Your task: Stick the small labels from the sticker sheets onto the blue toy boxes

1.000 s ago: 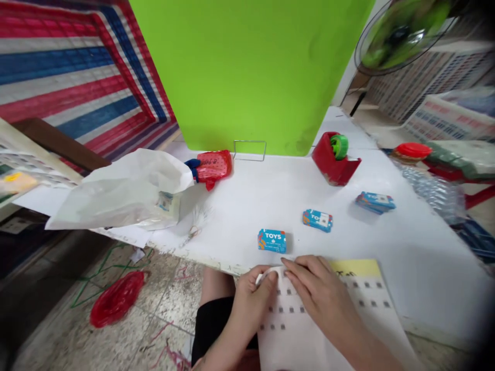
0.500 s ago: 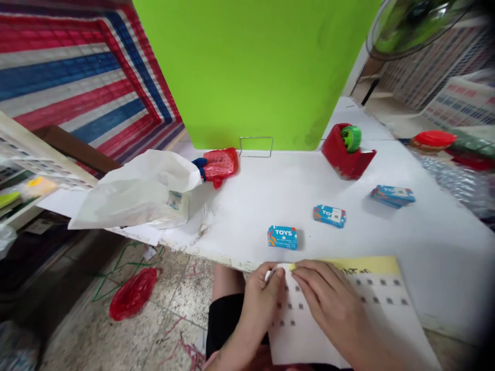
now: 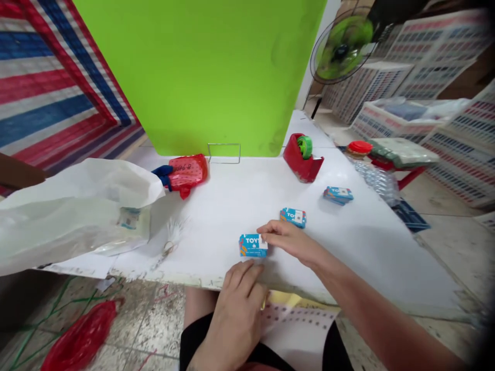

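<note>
My right hand (image 3: 288, 239) reaches over the nearest stack of blue "TOYS" cards (image 3: 252, 246), its fingertips together at the top right corner. A small white sticker (image 3: 263, 238) shows there under the fingertips. My left hand (image 3: 242, 299) is at the table's front edge, fingers bent, just in front of that stack. Against its thumb side is the sticker sheet (image 3: 296, 319), white with a yellow top strip and rows of small dark printed squares, hanging over my lap. A second card stack (image 3: 293, 217) and a third card stack (image 3: 338, 194) lie farther right, each with a white sticker on top.
A red tape dispenser (image 3: 303, 159) with green tape stands at the back right. A green board (image 3: 209, 77) rises behind the table. To the left lie a red packet (image 3: 188, 172) and a white plastic bag (image 3: 77, 201). A fan (image 3: 342, 49) stands beyond.
My right hand has left the sticker sheet and moved to the nearest card stack, where a white sticker now shows. The sheet has dropped lower toward my lap. The view has turned right.
</note>
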`<state>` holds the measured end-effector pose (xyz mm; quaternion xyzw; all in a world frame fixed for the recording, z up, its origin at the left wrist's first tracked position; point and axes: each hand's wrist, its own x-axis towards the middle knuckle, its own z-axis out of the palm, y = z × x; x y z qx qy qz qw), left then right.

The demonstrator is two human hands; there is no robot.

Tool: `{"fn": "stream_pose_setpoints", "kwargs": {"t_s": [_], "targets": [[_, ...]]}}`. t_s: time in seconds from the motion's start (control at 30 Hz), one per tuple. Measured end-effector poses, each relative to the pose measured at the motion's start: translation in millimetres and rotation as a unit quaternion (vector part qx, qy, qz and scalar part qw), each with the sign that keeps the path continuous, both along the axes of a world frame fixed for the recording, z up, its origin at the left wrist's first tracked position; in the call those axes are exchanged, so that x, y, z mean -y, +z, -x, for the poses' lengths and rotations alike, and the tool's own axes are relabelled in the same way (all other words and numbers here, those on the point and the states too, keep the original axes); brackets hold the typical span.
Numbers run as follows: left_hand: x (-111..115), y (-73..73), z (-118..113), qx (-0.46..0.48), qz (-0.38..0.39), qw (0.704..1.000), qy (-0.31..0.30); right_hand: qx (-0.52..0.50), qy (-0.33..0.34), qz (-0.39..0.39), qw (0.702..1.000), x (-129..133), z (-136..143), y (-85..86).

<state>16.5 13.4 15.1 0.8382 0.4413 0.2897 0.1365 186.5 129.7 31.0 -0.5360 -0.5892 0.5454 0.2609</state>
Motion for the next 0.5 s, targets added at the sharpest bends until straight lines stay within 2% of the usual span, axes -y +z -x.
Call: {"fn": "stream_pose_setpoints", "kwargs": {"t_s": [0.17, 0.5], "targets": [[-5, -7.4, -2, -0.052, -0.033, 0.998, 0.009, 0.007, 0.015, 0.019, 1.000, -4, 5, -6.2], [-8, -14.5, -2, -0.076, -0.035, 0.996, 0.006, 0.035, 0.012, 0.002, 0.999, -7, 8, -6.4]]}}
